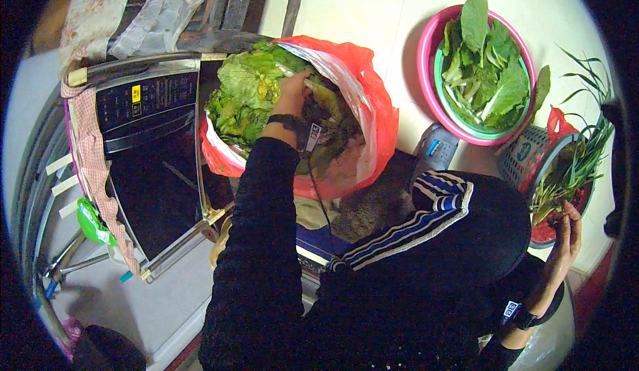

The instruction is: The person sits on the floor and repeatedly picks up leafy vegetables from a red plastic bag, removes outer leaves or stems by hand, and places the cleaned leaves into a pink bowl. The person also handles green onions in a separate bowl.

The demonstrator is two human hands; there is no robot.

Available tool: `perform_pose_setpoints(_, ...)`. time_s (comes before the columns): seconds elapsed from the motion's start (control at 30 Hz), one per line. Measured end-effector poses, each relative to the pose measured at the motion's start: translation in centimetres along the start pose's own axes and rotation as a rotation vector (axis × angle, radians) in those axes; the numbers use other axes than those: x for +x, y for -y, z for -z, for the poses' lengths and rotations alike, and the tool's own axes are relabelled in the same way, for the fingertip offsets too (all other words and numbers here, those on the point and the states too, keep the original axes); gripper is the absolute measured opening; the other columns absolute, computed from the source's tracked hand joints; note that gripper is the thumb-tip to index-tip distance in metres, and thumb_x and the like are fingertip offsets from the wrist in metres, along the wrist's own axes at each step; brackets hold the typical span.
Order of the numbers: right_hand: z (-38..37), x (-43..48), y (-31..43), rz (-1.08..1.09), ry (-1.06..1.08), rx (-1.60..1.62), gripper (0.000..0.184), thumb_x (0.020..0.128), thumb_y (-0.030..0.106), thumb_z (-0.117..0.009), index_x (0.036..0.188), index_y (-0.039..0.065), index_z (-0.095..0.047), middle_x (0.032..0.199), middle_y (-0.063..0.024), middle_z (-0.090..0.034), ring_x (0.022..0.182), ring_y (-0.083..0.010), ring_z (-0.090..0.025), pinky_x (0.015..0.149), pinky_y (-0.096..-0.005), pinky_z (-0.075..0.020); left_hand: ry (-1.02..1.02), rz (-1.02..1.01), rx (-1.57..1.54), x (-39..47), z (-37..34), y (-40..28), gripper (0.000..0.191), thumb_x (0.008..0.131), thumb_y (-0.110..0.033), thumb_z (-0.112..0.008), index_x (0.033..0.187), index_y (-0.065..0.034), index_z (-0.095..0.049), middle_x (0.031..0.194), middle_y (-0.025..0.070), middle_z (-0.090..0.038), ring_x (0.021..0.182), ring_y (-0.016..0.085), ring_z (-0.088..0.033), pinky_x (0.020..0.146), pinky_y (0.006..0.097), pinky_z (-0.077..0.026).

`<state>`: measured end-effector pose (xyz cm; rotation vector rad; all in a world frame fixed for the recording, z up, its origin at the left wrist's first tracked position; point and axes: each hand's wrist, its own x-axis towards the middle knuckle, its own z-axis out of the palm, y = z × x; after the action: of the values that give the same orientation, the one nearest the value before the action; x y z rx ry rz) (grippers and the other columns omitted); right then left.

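My left hand [295, 89] reaches into a red plastic bag [382, 116] with a pale inner lining. Its fingertips are at a whitish stem among wilted leafy greens [239, 86]; whether they grip it is hidden. Off to the right, my right hand [565, 231] is raised with bent fingers beside the lower ends of long green scallions [574, 176]. These lie at the mouth of a tipped plastic basket [524, 159]. A small yellow-green leaf touches or sits just behind the fingertips, and a firm hold on it cannot be made out.
Leafy greens fill a green basin [504, 131] set inside a pink basin [423, 71] on the tiled floor. A grey shoe [437, 146] stands below them. On the left are a dark glass-topped appliance [155, 171], a checked cloth [92, 141] and a green packet [95, 221].
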<state>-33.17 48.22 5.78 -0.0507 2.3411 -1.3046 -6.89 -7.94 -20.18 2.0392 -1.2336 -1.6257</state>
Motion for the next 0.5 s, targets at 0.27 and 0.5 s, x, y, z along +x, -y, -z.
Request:
perform_pose_setpoints(0.27, -0.1, 0.1, -0.1, -0.019, 0.037, 0.004, 0.026, 0.095, 0.019, -0.051, 0.111, 0.001, -0.059, 0.093, -0.0034, -0.06, 0.084, -0.0105, -0.054, 0.081, -0.0231, -0.0418, 0.295, -0.117, 0.317, 1.0, -0.3, 3.7, 0.02, 0.077, -0.008, -0.065, 0.096, -0.0064, -0.06, 0.088, 0.007, -0.064, 0.079, 0.02, -0.061, 0.063, 0.0339, -0.048)
perform_pose_setpoints(0.5, -0.8, -0.1, 0.4, 0.0, 0.039, -0.037, 0.025, 0.095, 0.02, -0.051, 0.11, 0.001, -0.059, 0.089, -0.0023, -0.058, 0.082, -0.01, -0.053, 0.078, -0.0226, -0.0415, 0.944, -0.031, 0.201, -9.4, 0.2, 2.9, 0.047, 0.075, 0.001, -0.06, 0.121, -0.0042, -0.054, 0.105, 0.0056, -0.063, 0.093, 0.017, -0.06, 0.08, 0.0298, -0.048)
